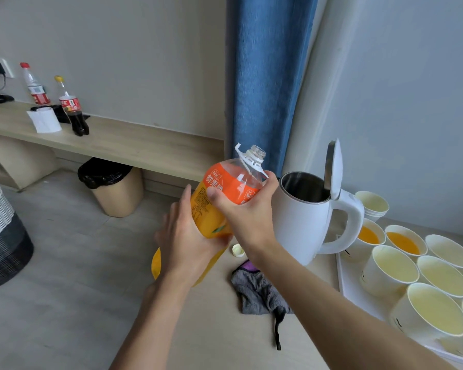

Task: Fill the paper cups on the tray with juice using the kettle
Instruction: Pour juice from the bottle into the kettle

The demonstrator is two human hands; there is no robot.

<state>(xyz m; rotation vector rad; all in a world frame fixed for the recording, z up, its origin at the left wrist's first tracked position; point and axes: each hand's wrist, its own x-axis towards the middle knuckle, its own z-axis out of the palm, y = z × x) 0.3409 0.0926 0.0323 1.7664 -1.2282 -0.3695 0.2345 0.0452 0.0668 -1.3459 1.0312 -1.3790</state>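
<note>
A large orange juice bottle (226, 188) with its cap off tilts with the neck toward the white kettle (300, 228), whose lid stands open. My right hand (247, 209) grips the bottle's upper part near the neck. Lower down, my left hand (183, 236) holds the bottle's body from the left. A white tray (350, 287) to the right carries several paper cups; two at the back (402, 243) hold orange juice, and the nearer ones (393, 267) look empty. The bottle's mouth is left of the kettle's opening, apart from it.
A yellow bottle cap (238, 250) and a grey cloth (259, 289) lie on the table before the kettle. A stack of spare cups (373, 204) stands behind it. A bin (112, 186), a basket (3, 233) and a shelf with two bottles (70, 108) are to the left.
</note>
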